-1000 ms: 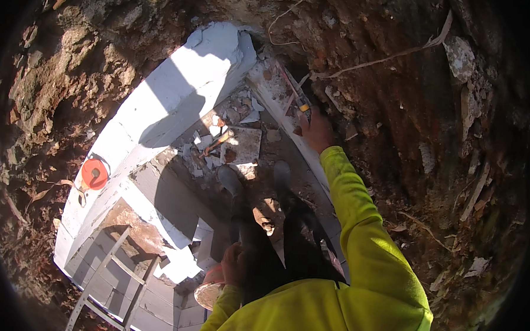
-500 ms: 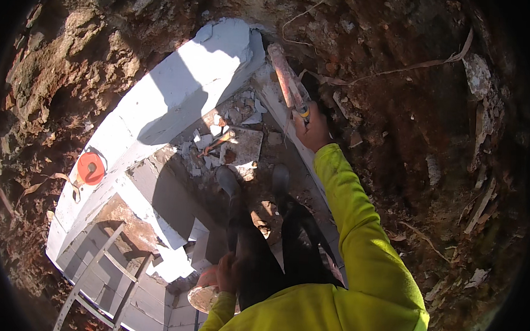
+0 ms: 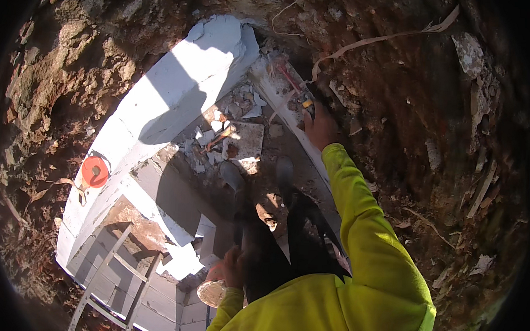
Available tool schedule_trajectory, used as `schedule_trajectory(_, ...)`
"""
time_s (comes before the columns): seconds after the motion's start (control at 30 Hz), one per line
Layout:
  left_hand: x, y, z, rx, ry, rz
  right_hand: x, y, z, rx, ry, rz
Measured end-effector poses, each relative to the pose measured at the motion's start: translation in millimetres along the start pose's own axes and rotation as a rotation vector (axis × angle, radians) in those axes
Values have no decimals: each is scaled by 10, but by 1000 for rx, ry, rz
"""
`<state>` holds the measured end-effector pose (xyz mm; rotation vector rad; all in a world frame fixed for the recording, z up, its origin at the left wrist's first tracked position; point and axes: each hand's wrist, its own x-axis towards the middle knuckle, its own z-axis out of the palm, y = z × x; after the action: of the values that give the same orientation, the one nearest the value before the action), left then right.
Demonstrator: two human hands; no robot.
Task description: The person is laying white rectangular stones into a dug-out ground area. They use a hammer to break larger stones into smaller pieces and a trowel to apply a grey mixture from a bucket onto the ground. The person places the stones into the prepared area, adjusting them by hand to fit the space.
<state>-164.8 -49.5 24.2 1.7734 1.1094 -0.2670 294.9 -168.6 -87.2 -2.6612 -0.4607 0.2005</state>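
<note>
Far right of the pit, right hand (image 3: pixel 318 127) is stretched out on the pale block wall top (image 3: pixel 280 98), closed around a dark-handled tool with a yellow band (image 3: pixel 307 102); a thin red rod (image 3: pixel 289 79) lies just beyond it. Near, low centre: left hand (image 3: pixel 232 267) rests against a round tan bowl-shaped object (image 3: pixel 211 293); grip cannot be told. Left, on the white curved block wall (image 3: pixel 180 85), sits a round orange disc (image 3: pixel 95 171). Grey ladder (image 3: pixel 115 277) leans near left. Rubble pieces (image 3: pixel 237 134) cover the floor beside two boots (image 3: pixel 258 177).
</note>
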Motion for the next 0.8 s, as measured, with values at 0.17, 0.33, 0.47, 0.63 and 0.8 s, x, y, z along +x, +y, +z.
schedule_trajectory(0.17,133,87,-167,135,-41,70,-621,28,-5,-137,-33,168)
schedule_trajectory(0.33,261,300,-143,79,-78,170,-179,-152,288,98,-100,63)
schedule_trajectory(0.47,281,564,-162,130,-68,191,-206,-262,58,66,-223,48)
schedule_trajectory(0.63,271,662,-341,134,-87,219,-1396,481,-576,164,-376,611)
schedule_trajectory(0.8,427,764,-441,143,-144,302,-1812,218,-1444,155,-462,539)
